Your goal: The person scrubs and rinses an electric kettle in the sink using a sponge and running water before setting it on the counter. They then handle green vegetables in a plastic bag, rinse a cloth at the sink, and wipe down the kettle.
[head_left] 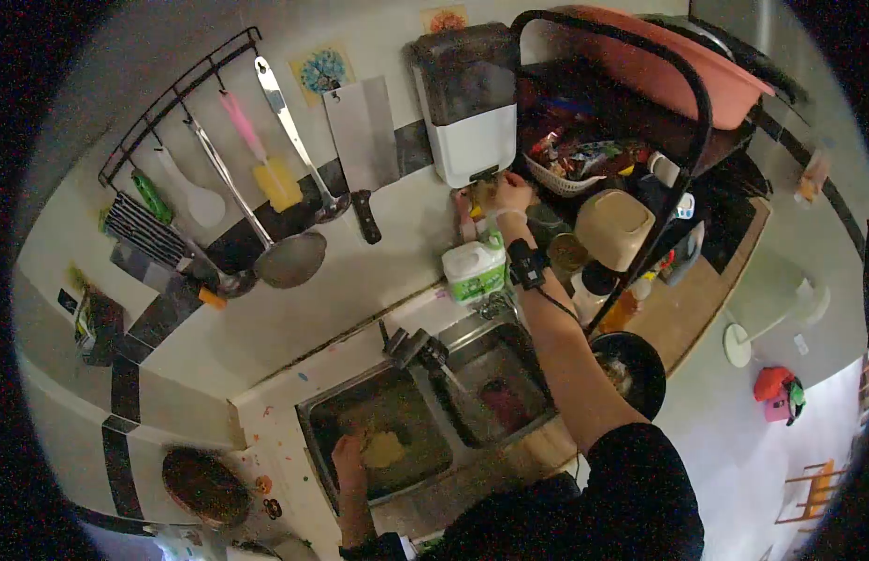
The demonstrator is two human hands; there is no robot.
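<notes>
My right hand (512, 194) reaches to the back wall, just under a white and dark wall-mounted dispenser (477, 140). Its fingers are curled closed beside small packets (474, 208); what they grip is too blurred to make out. Below that wrist stands a white jug with a green label (476, 273). Over the left sink basin (336, 411) is my left hand (348, 458), fingers bent closed. A pale yellow piece (385, 450), perhaps a sponge or cloth, lies right by the fingertips; I cannot tell whether they hold it. A dark faucet (418, 352) points over the right basin.
Ladles (291, 260), a spatula and a cleaver (364, 140) hang on the left wall. At right, a black rack (701, 103) carries a pink basin (654, 65). Beneath it sit a basket of packets (565, 176), a beige container (614, 229) and a black pan (645, 369).
</notes>
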